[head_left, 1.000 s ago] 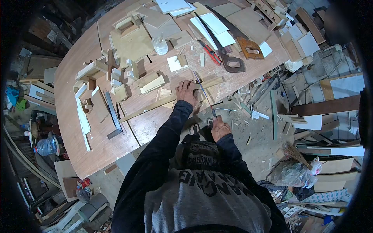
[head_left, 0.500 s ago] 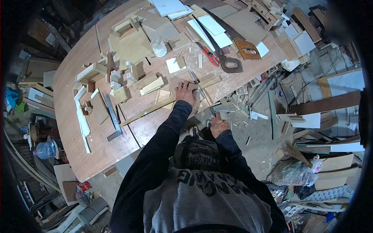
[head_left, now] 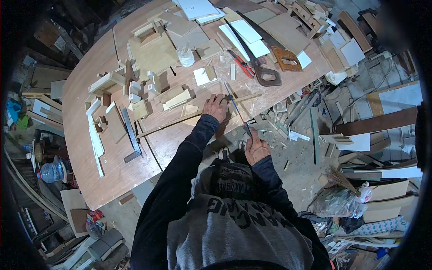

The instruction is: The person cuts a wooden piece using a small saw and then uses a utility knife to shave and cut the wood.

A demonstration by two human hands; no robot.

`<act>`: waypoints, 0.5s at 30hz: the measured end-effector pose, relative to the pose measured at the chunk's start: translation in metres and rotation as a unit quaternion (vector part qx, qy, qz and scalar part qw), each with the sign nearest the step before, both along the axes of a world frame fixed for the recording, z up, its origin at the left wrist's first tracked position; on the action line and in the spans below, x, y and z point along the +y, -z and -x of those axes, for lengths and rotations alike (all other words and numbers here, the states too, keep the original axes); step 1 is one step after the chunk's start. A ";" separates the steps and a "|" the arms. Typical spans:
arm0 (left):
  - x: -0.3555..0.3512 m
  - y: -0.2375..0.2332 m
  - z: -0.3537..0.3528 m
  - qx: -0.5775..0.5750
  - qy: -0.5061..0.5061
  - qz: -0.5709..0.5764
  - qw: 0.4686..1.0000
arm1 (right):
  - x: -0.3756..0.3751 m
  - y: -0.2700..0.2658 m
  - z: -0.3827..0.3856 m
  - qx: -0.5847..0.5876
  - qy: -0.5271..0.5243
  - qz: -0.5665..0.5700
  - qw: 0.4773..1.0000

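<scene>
My left hand (head_left: pixel 215 108) presses on a long thin wooden strip (head_left: pixel 168 123) that lies across the table near its front edge. In my right hand (head_left: pixel 256 147) is the handle of a hacksaw-like tool with a narrow blue blade (head_left: pixel 235 104). That blade crosses the strip just right of my left hand and points away from me. Under the strip lies a flat piece of light wood (head_left: pixel 191 110). Beyond my left hand sits a white square tile (head_left: pixel 204 76) with a small wood block on it.
Two handsaws (head_left: pixel 268 76) (head_left: pixel 286 59) and red-handled pliers (head_left: pixel 243 65) lie at the back right. A clear container (head_left: pixel 185 57) stands mid-table. Wooden blocks and a metal square (head_left: pixel 132 135) are at left. Offcuts litter the floor at right.
My right hand has moved slightly down and to the right with the tool. The strip looks thinner and turned on its edge, its right end a little farther right.
</scene>
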State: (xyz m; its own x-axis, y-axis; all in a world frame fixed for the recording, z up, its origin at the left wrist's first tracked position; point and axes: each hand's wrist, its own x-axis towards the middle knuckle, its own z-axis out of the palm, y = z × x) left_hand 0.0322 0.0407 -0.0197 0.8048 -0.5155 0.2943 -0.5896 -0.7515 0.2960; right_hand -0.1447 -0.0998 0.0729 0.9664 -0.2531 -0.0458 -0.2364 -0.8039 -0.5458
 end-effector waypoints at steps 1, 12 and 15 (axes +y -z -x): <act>0.000 -0.003 0.001 0.000 -0.001 -0.001 1.000 | -0.001 0.002 -0.001 0.000 -0.001 -0.001 1.000; -0.020 -0.006 0.013 0.010 -0.132 -0.036 0.991 | -0.011 0.023 -0.009 0.021 -0.049 0.050 0.997; -0.015 -0.013 0.008 -0.022 -0.095 -0.010 0.995 | -0.013 0.029 -0.010 -0.002 -0.048 0.019 0.999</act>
